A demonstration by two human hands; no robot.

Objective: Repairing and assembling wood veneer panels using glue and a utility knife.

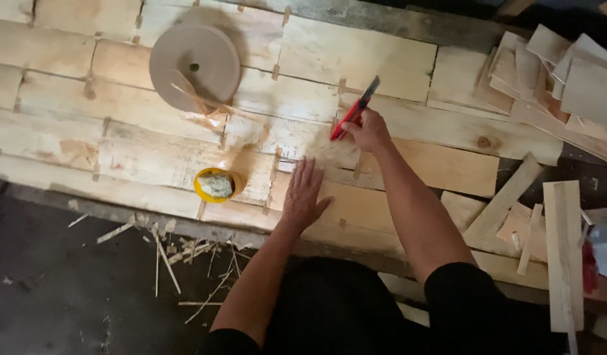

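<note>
The right hand [368, 131] is clenched around a red utility knife [353, 112], its blade end angled up and away over the pale wooden sheets [382, 59] on the worktop. The left hand [303, 194] lies flat and released on the wood (fingers spread), near a yellow pot [216, 185]. A round tape reel [194, 66] sits farther off.

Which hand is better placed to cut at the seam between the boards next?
The right hand: it already grips the red knife, whose tip sits by a seam in the boards. The left hand lies flat and empty, likely steadying them.
</note>
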